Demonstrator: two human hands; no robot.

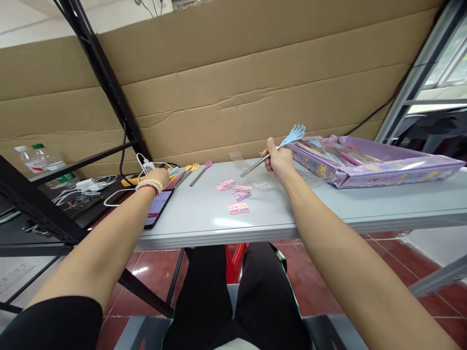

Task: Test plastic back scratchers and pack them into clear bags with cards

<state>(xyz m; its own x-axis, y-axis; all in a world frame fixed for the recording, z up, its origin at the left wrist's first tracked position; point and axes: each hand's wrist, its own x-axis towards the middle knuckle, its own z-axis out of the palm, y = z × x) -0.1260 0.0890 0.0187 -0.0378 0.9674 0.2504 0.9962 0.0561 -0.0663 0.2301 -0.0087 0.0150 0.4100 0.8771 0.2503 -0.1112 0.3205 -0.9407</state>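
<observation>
My right hand (280, 163) is closed around the metal rod of a back scratcher (295, 133) with a light blue, hand-shaped head, held tilted above the table. My left hand (162, 178) is at the table's left end, beside several back scratchers lying there. Its fingers are mostly hidden, so whether it grips anything does not show. Among those lying down are a pink-headed back scratcher (200, 173) and a yellow-headed back scratcher (187, 176). Small printed cards (239, 208) in pink and purple lie mid-table.
A purple patterned box (394, 172) with more back scratchers stands at the right. Clear plastic wrapping (268, 181) lies near my right hand. A phone (157, 209) lies under my left wrist. Cables, a white charger (148, 166) and bottles (44, 154) are at the left. Cardboard (233, 97) forms the back.
</observation>
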